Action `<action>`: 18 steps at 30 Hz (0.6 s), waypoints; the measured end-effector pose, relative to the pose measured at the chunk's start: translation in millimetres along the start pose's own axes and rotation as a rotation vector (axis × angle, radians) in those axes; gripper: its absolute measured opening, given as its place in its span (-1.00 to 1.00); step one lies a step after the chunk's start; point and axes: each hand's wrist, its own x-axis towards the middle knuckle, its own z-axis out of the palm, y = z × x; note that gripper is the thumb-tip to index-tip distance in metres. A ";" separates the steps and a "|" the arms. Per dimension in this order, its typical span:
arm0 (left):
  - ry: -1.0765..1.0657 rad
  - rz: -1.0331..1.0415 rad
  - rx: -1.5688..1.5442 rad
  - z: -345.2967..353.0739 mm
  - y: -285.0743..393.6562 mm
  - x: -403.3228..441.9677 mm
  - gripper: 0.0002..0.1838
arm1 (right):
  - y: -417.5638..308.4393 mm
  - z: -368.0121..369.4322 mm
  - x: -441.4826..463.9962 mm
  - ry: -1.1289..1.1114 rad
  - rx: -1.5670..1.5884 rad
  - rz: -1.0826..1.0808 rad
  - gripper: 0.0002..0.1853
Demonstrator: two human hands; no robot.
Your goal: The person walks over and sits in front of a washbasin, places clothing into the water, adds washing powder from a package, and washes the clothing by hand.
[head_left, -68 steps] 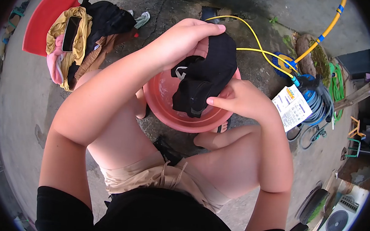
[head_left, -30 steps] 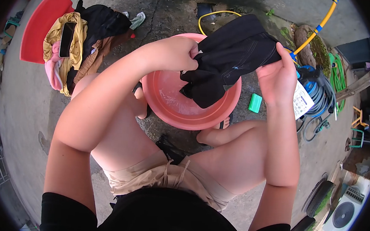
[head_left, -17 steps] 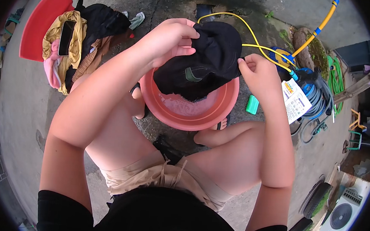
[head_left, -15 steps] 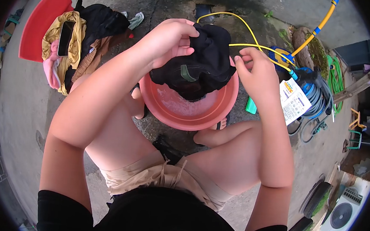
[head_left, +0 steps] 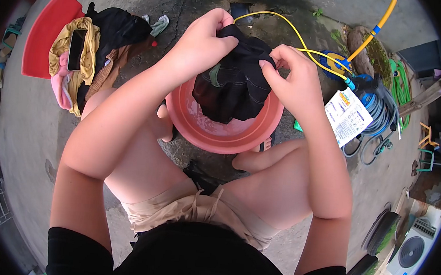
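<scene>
A black garment (head_left: 236, 90) with pale stitching and a small green patch hangs from my two hands over a round pink-orange basin (head_left: 220, 145). Some foamy liquid (head_left: 203, 121) shows inside the basin around the cloth. At the upper left of the garment, my left hand (head_left: 209, 37) pinches its edge. My right hand (head_left: 291, 73) grips the upper right edge between thumb and curled fingers. The cloth's lower part hangs down within the basin's rim; whether it touches the liquid I cannot tell.
Left of the basin, a red plastic chair (head_left: 46, 38) holds piled clothes (head_left: 118, 30) and a phone (head_left: 77, 50). At right lie a printed white sheet (head_left: 348, 117), a coiled blue-grey hose (head_left: 380, 115) and a yellow hose (head_left: 289, 27). An air-conditioner unit (head_left: 412, 250) stands lower right.
Both hands have risen slightly, and the garment is stretched wider between them. My right hand has moved left and closed on the cloth's edge.
</scene>
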 end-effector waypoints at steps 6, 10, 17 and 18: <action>-0.097 0.148 0.414 -5.8 3.3 1.1 -0.79 | 2.3 -3.8 -1.1 -0.180 -0.184 -0.023 -0.80; -0.635 -0.083 0.858 10.2 -38.1 -8.1 -0.56 | 19.9 23.4 -13.2 -0.803 -0.534 0.182 -0.75; -0.951 -0.233 1.122 17.1 -58.8 -27.8 -0.55 | 47.8 54.3 -10.7 -0.955 -0.631 0.340 -0.64; -0.857 -0.209 1.068 12.7 -54.9 -30.4 -0.56 | 45.8 57.1 -1.7 -0.931 -0.635 0.346 -0.64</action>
